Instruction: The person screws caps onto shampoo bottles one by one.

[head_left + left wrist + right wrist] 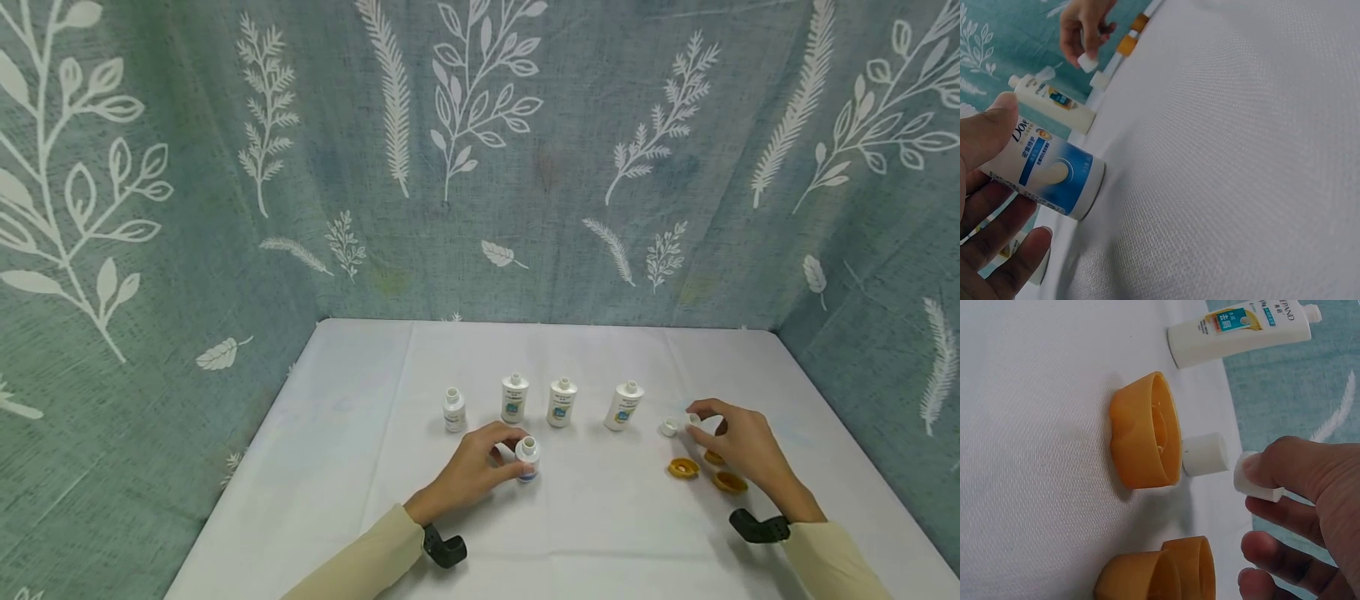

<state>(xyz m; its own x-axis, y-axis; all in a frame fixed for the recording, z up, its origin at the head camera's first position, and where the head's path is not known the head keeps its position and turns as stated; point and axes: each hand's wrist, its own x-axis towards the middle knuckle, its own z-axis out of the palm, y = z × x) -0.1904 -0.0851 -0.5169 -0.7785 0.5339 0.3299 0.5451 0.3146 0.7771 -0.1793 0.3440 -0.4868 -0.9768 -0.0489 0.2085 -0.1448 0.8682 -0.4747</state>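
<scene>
My left hand (476,460) grips a small white Dove bottle (1054,165) with a blue label, thumb on one side and fingers on the other. The bottle stands upright with its neck uncapped, its base right at the white cloth. Over on the right, my right hand (741,440) pinches a small white cap (1252,478) between thumb and fingers. A second white cap (1205,454) sits on the cloth just beside it. Three orange caps lie below that hand: one on the left (683,468), one in front (730,482), and one (715,457) partly hidden by the hand.
Behind my left hand stands another small uncapped white bottle (453,411). Three taller white bottles without caps, one left (514,400), one middle (561,404) and one right (623,407), form a row with it. A patterned green curtain (555,167) encloses the white-covered table (600,533).
</scene>
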